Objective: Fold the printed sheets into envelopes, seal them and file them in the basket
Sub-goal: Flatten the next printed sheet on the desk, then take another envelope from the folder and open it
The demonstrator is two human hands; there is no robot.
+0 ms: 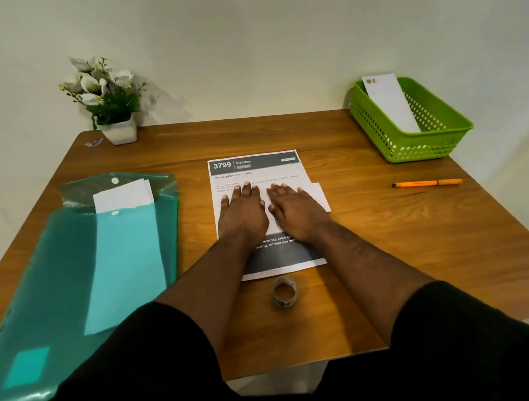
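Wooden table (372, 239) against a plain pale wall was the work surface we examined. We found the left hand (242, 213) and the right hand (294, 209) lying side by side, palms down and fingers straight, pressing flat on a printed sheet (254, 169); neither hand gripped anything. A white envelope (318, 195) showed just past the right hand's outer edge, apparently under or against the sheet. Beyond the right hand and well apart stood the green basket (412, 149), holding one long white envelope (389, 103). An orange pen (426, 183) lay to the right, between hands and basket. Nearer the body than both hands lay a small tape roll (284, 292). Left of the left hand lay a teal plastic folder (72, 281) with more sheets showing at its mouth. We judged the sheet was being flattened or creased, at an early folding step. The next move would call for lifting one edge squarely and aligning it before creasing.
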